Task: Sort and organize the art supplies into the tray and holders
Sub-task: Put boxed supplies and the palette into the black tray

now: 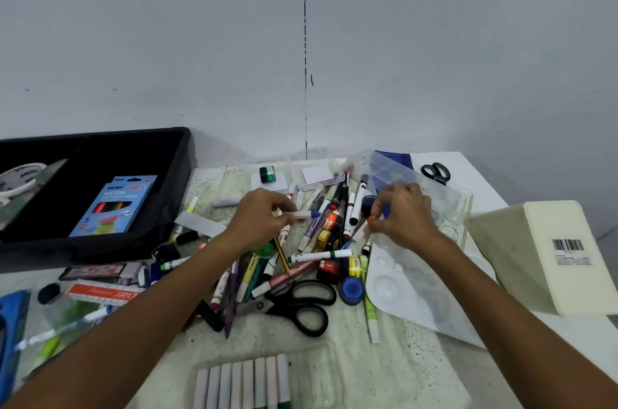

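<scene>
Supplies pile (301, 241) sits mid-bench (384, 358): markers, pencils, paint pots, black scissors (301, 305). Left hand (264, 218) pinches a white marker with blue cap (306, 215) above the pile. Right hand (404, 214) pinches an orange-tipped marker (364, 228) over the clear palette (411, 284). Black tray (180, 171) far left, blue neon pencil box (115, 206) inside. Cream holder (548, 258) lies on its side at right edge.
</scene>
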Available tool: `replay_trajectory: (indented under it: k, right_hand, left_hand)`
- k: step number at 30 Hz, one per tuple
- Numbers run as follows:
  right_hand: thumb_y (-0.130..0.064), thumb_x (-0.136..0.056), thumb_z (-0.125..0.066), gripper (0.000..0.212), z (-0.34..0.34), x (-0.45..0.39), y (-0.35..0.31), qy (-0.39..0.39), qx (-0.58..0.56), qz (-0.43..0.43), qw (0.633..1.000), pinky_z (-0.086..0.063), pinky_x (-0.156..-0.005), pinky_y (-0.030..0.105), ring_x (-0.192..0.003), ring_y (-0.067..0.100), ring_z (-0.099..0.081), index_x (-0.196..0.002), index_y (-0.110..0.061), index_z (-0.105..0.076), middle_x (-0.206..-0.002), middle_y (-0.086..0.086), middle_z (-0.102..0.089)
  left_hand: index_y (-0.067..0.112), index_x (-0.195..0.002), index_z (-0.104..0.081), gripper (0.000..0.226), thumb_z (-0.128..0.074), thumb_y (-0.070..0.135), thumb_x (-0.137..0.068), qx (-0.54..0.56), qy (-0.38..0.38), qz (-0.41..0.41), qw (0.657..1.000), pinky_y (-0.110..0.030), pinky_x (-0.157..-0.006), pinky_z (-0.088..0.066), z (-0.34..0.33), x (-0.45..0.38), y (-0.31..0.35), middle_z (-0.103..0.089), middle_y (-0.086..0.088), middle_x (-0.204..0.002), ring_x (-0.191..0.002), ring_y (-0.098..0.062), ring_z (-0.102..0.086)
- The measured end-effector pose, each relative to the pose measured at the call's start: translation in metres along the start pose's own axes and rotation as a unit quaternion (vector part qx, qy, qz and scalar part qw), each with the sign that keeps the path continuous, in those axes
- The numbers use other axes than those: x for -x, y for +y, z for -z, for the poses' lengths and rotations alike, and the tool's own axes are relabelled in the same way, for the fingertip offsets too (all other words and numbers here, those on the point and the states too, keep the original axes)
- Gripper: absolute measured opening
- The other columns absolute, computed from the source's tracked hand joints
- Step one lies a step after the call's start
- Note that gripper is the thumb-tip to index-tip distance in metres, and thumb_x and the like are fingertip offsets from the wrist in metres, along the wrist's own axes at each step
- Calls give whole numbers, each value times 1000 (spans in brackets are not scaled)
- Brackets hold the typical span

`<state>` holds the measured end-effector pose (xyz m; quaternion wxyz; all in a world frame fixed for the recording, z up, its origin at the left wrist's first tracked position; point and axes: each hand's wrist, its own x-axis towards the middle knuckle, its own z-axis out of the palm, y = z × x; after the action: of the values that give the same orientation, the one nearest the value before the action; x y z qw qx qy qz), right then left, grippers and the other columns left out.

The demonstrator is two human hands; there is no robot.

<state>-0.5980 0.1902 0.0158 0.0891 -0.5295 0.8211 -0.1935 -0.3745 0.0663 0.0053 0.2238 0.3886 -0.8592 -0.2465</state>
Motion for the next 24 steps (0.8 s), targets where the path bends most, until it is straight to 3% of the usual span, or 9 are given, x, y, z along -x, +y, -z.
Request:
replay_trajectory:
  k: [2, 4, 6, 10, 12, 15, 18, 22, 24]
  right_hand:
    - [-12, -70, -83, 22, 5, 2, -1, 3, -164, -5, 986, -40, -74, 28, -91, 14, -55, -74, -18, -62, -84, -8, -61]
    - [-1, -72, -80, 21, 10, 6, -3, 12, -300, 5, 954, -49, -69, 27, -76, 13, -65, -77, -12, -63, -76, -2, -68]
    - [3, -74, -77, 21, 13, 10, -10, 6, -368, 32, 929, -54, -71, 31, -74, 17, -68, -82, -12, -64, -75, 2, -70]
    - [6, -88, -61, 23, 13, 30, -35, -103, -485, 68, 866, -57, -63, 31, -71, 19, -71, -105, -9, -65, -84, 17, -63]
    - [0, -91, -59, 25, 10, 39, -43, -166, -465, 86, 866, -54, -53, 28, -69, 23, -70, -115, -7, -64, -87, 20, -62]
    - [-3, -84, -70, 19, -1, 48, -53, -190, -410, 87, 888, -40, -43, 23, -54, 19, -62, -102, -3, -66, -74, 10, -66]
    - [0, -78, -76, 11, -10, 60, -58, -207, -396, 70, 892, -38, -43, 20, -49, 13, -54, -87, 3, -70, -64, 10, -63]
    - [-3, -81, -74, 11, -16, 77, -56, -298, -340, 106, 886, -45, -57, 24, -63, 17, -59, -92, -5, -76, -73, 16, -70]
    - [-1, -81, -73, 12, -18, 85, -55, -317, -326, 111, 884, -47, -54, 27, -64, 21, -60, -92, -4, -70, -74, 14, -70]
  left_hand:
    - [13, -91, -76, 11, -76, 14, -80, 55, -4, 9, 998, -20, -65, -44, 7, 3, 2, -64, 12, -76, -73, 1, -57]
    - [11, -92, -74, 14, -75, 6, -80, 118, -2, 12, 993, -18, -69, -50, 13, 8, 5, -68, 5, -83, -74, 0, -63]
    - [11, -95, -70, 19, -74, 1, -79, 180, 1, 9, 984, -16, -70, -53, 20, 14, 9, -70, -6, -90, -76, -6, -69]
    - [6, -97, -64, 27, -76, -1, -74, 292, -3, 40, 956, -33, -72, -59, 30, 30, 13, -65, -19, -89, -79, -27, -72]
    - [5, -91, -64, 24, -78, -2, -72, 309, -4, 49, 950, -35, -70, -59, 32, 39, 11, -66, -16, -85, -77, -29, -71]
    - [0, -85, -65, 16, -75, -6, -73, 352, -17, 81, 932, -33, -65, -59, 29, 60, 13, -68, -14, -76, -71, -26, -70]
    - [-3, -83, -66, 15, -76, -7, -72, 363, -35, 108, 925, -32, -61, -59, 23, 82, 14, -67, -16, -72, -65, -24, -68]
    - [3, -81, -70, 12, -77, -2, -73, 346, -82, 126, 926, -39, -69, -60, 12, 113, 10, -68, -20, -78, -70, -28, -68]
    - [0, -84, -69, 12, -76, -3, -74, 340, -98, 138, 925, -36, -68, -60, 8, 127, 11, -66, -20, -81, -70, -25, -68]
